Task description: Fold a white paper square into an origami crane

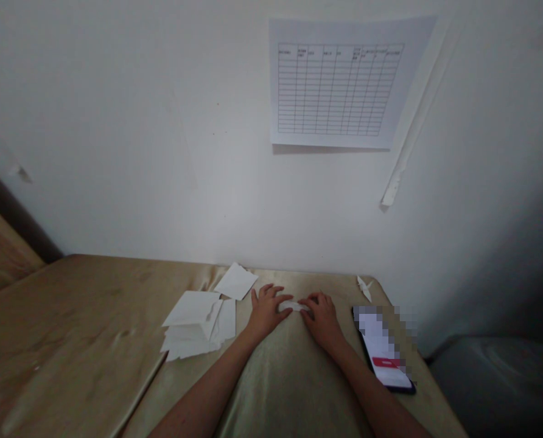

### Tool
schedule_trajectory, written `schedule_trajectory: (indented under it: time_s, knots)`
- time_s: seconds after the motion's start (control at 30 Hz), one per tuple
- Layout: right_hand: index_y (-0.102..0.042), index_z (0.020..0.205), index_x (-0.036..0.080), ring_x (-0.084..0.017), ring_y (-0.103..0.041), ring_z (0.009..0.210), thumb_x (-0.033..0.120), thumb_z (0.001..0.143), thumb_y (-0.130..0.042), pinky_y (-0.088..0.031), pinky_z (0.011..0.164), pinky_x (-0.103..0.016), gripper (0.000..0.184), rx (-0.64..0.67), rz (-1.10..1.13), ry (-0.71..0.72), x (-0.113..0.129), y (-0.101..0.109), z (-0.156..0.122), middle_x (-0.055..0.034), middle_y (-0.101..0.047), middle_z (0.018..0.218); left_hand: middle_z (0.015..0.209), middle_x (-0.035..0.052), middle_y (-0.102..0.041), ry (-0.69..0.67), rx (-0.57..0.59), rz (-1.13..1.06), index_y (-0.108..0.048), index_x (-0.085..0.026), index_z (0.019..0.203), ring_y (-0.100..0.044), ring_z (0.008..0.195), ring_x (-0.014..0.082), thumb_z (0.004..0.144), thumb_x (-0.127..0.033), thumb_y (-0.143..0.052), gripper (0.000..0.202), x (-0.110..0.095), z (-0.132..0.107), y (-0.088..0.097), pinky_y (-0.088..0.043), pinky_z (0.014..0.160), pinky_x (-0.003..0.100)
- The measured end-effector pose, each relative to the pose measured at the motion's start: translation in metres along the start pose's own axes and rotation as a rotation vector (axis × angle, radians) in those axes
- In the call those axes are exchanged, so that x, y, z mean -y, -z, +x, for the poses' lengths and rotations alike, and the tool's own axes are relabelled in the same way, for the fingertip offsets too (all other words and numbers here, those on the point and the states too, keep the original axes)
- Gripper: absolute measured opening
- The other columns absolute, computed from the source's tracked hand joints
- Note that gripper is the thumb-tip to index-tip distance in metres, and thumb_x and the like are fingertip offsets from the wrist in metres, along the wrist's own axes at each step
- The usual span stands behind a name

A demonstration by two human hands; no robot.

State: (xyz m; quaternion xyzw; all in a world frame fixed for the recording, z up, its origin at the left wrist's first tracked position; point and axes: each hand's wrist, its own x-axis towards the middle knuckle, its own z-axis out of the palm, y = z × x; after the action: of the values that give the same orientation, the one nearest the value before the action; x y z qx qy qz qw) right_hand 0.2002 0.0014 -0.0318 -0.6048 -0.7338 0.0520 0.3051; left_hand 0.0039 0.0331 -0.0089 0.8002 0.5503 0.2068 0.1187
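Observation:
Both hands rest on a table covered with a shiny gold cloth (93,328). Between them lies a small folded white paper piece (292,305). My left hand (266,309) presses its left end with fingers curled over it. My right hand (321,316) pinches its right end, fingers bent. The paper is mostly hidden under the fingertips.
A loose pile of white paper sheets (197,325) lies left of my left hand. A phone (383,356) with a lit screen lies at the right edge. A small folded paper figure (364,288) sits near the wall. A printed grid chart (339,88) hangs on the white wall.

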Motion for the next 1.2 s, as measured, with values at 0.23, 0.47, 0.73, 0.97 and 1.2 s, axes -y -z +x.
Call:
schedule_trajectory:
  time_s: [0.23,0.47,0.73,0.97,1.2]
  knots:
    - [-0.073,0.11,0.028,-0.026,-0.052,0.114,0.023,0.089,-0.063,-0.038,0.105,-0.041,0.025,0.001,0.065,0.009,0.003,0.003,0.001,-0.009,-0.062,0.114,0.142,0.0004,-0.058,-0.036,-0.012,0.018,-0.074,-0.041,0.11,-0.036,0.141,0.0321,0.085,-0.04,-0.074,0.025,0.0,-0.001,0.0,-0.011,0.116,0.068]
    - [-0.073,0.107,0.026,-0.024,-0.055,0.107,0.022,0.09,-0.063,-0.037,0.105,-0.041,0.021,-0.016,0.041,0.077,0.006,0.007,0.002,-0.0061,-0.067,0.105,0.143,-0.001,-0.058,-0.105,-0.043,0.042,-0.072,-0.048,0.113,-0.036,0.141,0.0334,0.084,-0.037,-0.076,0.032,-0.002,-0.001,-0.003,-0.004,0.117,0.071]
    - [-0.074,0.098,0.025,-0.023,-0.059,0.105,0.021,0.091,-0.062,-0.032,0.109,-0.043,0.014,-0.034,0.021,0.077,0.005,0.007,0.002,-0.0043,-0.07,0.1,0.141,-0.0015,-0.06,-0.141,-0.059,0.018,-0.075,-0.046,0.107,-0.039,0.14,0.0324,0.082,-0.035,-0.079,0.028,-0.005,-0.001,0.002,-0.002,0.117,0.071]
    - [-0.071,0.091,0.024,-0.022,-0.06,0.103,0.02,0.093,-0.057,-0.025,0.116,-0.048,0.015,-0.028,0.004,0.087,0.009,0.01,0.003,-0.004,-0.071,0.096,0.137,-0.0015,-0.063,-0.178,-0.085,-0.01,-0.078,-0.043,0.099,-0.042,0.137,0.0301,0.083,-0.034,-0.077,0.018,-0.006,-0.002,0.003,0.0,0.118,0.07]
    - [-0.071,0.091,0.024,-0.022,-0.058,0.108,0.021,0.093,-0.058,-0.024,0.117,-0.048,0.013,-0.027,-0.07,0.149,0.013,0.015,0.004,-0.0037,-0.07,0.101,0.133,-0.0008,-0.066,-0.2,-0.121,-0.018,-0.079,-0.036,0.09,-0.046,0.133,0.0278,0.086,-0.03,-0.074,0.009,-0.009,-0.002,0.003,0.0,0.119,0.066]
